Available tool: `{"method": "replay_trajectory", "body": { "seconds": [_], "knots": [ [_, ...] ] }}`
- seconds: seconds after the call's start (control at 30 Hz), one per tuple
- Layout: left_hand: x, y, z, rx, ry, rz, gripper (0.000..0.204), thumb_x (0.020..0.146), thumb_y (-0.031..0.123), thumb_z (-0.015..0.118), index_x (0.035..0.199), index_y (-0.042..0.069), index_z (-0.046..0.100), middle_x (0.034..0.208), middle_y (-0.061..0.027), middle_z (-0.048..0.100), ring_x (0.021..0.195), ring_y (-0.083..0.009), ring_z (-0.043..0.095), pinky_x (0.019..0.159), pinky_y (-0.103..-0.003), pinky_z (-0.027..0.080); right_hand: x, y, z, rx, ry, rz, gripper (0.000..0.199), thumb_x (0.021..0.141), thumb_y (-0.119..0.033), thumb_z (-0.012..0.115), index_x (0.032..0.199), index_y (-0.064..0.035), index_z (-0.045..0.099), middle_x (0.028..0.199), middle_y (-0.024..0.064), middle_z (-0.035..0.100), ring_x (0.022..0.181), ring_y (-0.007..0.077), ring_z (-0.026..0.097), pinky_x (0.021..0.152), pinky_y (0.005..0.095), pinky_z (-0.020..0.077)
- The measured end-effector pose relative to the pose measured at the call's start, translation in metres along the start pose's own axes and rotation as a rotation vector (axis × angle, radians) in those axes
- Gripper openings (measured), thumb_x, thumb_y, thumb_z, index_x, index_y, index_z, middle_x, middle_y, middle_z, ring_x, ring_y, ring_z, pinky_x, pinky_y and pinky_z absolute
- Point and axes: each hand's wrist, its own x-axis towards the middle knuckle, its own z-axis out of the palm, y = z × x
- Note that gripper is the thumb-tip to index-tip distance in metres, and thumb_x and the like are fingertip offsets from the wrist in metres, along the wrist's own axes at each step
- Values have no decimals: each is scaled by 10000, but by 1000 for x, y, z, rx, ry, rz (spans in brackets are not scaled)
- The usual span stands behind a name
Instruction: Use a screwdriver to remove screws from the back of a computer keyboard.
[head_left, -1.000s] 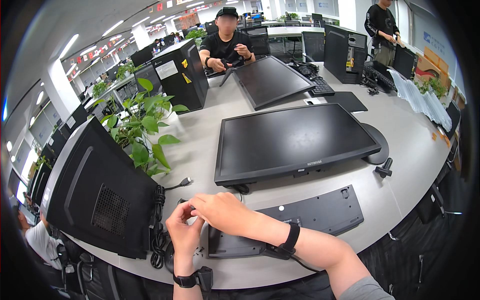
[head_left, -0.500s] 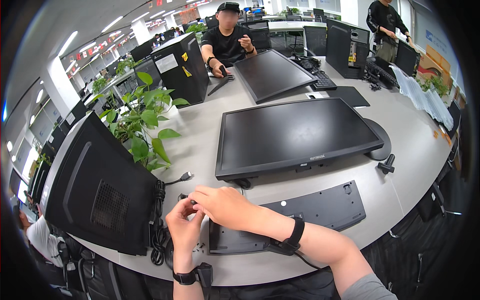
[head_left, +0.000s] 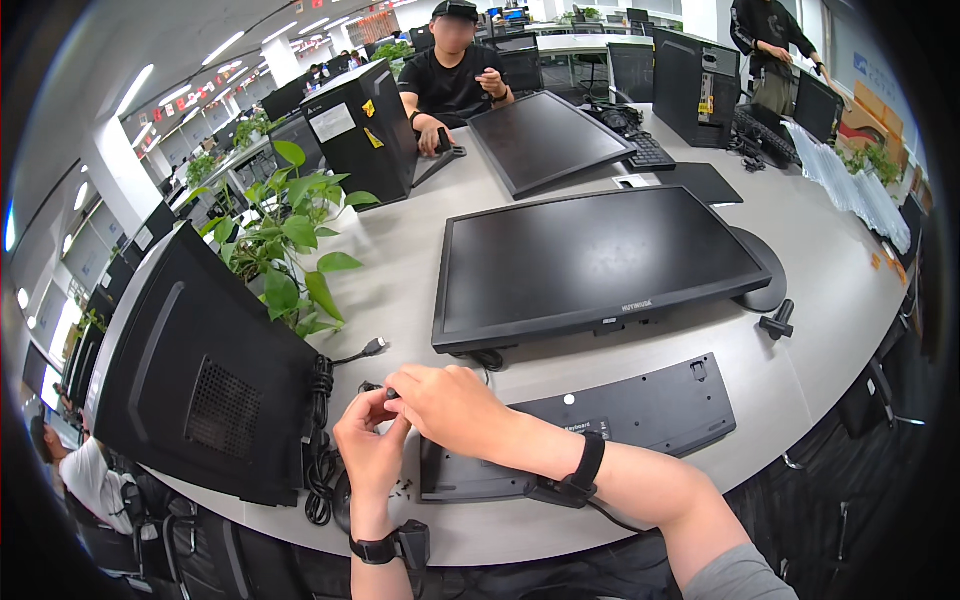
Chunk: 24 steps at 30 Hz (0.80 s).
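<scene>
My left hand (head_left: 368, 446) and my right hand (head_left: 448, 404) meet at the fingertips over the near table edge. Both are closed in a pinch around a small dark piece (head_left: 391, 394), mostly covered by the fingers; its kind cannot be made out. Beneath my right forearm a black keyboard (head_left: 655, 408) lies upside down, its underside showing. Several tiny dark screws (head_left: 404, 487) are scattered beside my left wrist. A bundled black cable (head_left: 320, 440) lies left of my hands, and a cable plug (head_left: 374, 346) rests just beyond them.
A black monitor (head_left: 600, 262) lies screen up ahead, its round base (head_left: 765, 272) at the right. A computer tower (head_left: 190, 385) and a leafy plant (head_left: 300, 235) stand left. Across the table, a seated person (head_left: 452, 75) grips a black stand part beside another monitor (head_left: 550, 143).
My hands stay together in nearly the same place, with a slight shift of the fingers around the small dark piece. The view has tilted slightly.
</scene>
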Motion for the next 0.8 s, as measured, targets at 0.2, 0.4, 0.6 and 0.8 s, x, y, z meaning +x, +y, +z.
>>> {"method": "replay_trajectory", "body": {
  "seconds": [0.2, 0.4, 0.6, 0.8],
  "knots": [
    [0, -1, -1, 19, -12, 14, 216, 886, -26, 845, 1077, -49, 746, 941, -54, 769, 870, -120, 740, 828, -272, 592, -1, 0, 2, -23, 33, 15, 184, 973, -172, 737, 953, 8, 698, 901, 171, 717, 781, 388, 738, 656, 474, 582],
    [0, 0, -1, 51, -8, 15, 217, 883, -22, 840, 1079, -44, 749, 937, -55, 774, 864, -119, 740, 825, -273, 588, -1, -1, -1, -42, -36, 62, 248, 988, -213, 733, 1105, 6, 745, 963, 144, 744, 833, 369, 743, 707, 472, 591],
    [-1, 1, -1, 79, -30, 33, 190, 915, -26, 789, 1091, -54, 722, 947, -24, 766, 866, -74, 702, 821, -244, 560, -1, -3, 0, -55, 27, 35, 198, 978, -198, 735, 965, -1, 715, 918, 165, 735, 791, 381, 744, 679, 465, 590],
    [0, 1, -2, 43, -17, 39, 236, 869, -42, 826, 1090, -50, 742, 941, -56, 762, 873, -119, 732, 826, -278, 582, -1, -5, 1, -54, 11, 65, 205, 989, -211, 724, 988, -7, 707, 906, 155, 719, 786, 376, 740, 668, 463, 588]
  ]
}}
